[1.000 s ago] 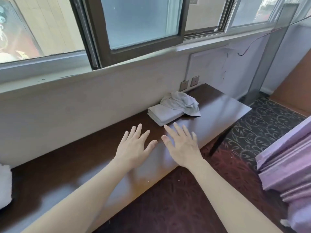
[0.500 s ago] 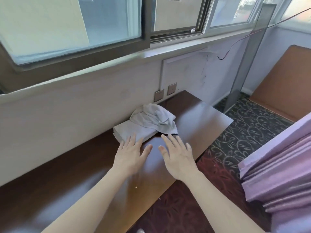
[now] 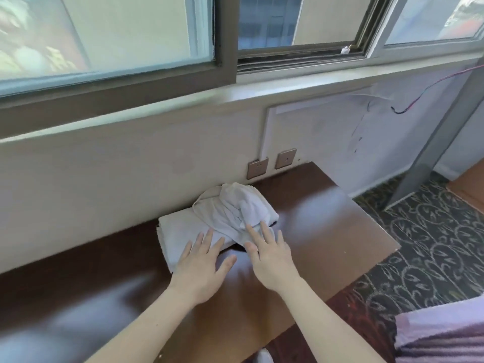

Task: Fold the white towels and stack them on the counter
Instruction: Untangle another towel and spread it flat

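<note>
no writing, label, brand, number or sign can be read. the two wall plates [image 3: 258, 168] above the counter [image 3: 327, 218] bear small dark marks, too tiny to make out.

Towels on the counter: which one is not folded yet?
The crumpled towel, bunched on top; the folded towel beneath it lies flat and squared.

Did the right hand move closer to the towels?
Yes. The right hand moved along the counter toward the wall sockets; its fingers now reach the crumpled towel.

head cam | looks forward-down | close over counter [image 3: 327, 231] | single view
</note>
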{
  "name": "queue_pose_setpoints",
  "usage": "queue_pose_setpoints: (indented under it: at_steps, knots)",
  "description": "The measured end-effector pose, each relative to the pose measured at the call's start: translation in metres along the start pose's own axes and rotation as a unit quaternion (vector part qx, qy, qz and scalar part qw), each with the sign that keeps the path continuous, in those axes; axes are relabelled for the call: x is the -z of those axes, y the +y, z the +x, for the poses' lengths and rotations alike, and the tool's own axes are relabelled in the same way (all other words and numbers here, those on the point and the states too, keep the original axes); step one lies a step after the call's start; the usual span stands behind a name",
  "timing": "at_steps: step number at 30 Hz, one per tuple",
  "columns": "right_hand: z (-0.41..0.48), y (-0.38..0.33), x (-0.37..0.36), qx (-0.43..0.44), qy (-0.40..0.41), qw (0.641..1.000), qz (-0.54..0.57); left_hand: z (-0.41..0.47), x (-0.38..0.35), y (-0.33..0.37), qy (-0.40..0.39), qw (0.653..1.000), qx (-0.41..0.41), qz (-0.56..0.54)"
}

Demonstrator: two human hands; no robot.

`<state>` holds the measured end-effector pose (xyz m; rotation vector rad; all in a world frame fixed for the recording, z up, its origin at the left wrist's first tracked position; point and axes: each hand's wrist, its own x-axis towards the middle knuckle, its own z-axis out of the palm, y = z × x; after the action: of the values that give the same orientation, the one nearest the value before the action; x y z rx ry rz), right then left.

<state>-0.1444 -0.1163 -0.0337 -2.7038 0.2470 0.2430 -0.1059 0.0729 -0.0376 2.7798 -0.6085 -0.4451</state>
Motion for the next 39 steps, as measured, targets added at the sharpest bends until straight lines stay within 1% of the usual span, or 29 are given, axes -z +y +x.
queue_pose_setpoints:
  at_steps: [5,11,14,17,19,23,26,29,32,37,39]
  knots:
    - [0.068,0.022,0.005,0.062,-0.047,0.997,-0.021,0.016,-0.003,0.023,0.032,0.994,0.103,-0.017]
    - [0.124,0.04,0.002,0.095,-0.078,0.992,-0.015,0.023,-0.018,0.034,0.039,0.983,0.177,-0.023]
    - [0.144,0.042,-0.005,0.092,-0.111,0.99,-0.007,0.017,-0.029,0.04,0.034,0.98,0.194,-0.02]
    - [0.152,0.036,-0.011,0.104,-0.121,0.987,-0.033,0.016,-0.034,0.039,0.024,0.979,0.203,-0.018]
    - [0.154,0.033,-0.014,0.106,-0.117,0.987,-0.027,0.016,-0.035,0.039,0.029,0.977,0.209,-0.023]
    - [0.155,0.03,-0.014,0.118,-0.083,0.99,-0.004,0.017,-0.031,0.039,0.041,0.977,0.207,-0.026]
    - [0.153,0.024,-0.009,0.148,-0.073,0.985,0.048,0.016,-0.025,0.036,0.044,0.977,0.207,-0.034]
    - [0.144,0.005,0.001,0.192,-0.056,0.971,0.129,0.01,-0.018,0.028,0.062,0.974,0.214,-0.028]
    - [0.129,-0.026,0.013,0.241,-0.049,0.953,0.176,-0.004,-0.007,0.017,0.087,0.971,0.223,-0.015]
    - [0.088,-0.093,0.028,0.317,-0.045,0.926,0.199,-0.042,0.017,-0.011,0.149,0.959,0.24,-0.026]
    - [0.066,-0.124,0.025,0.341,-0.063,0.917,0.196,-0.065,0.028,-0.027,0.174,0.952,0.248,-0.034]
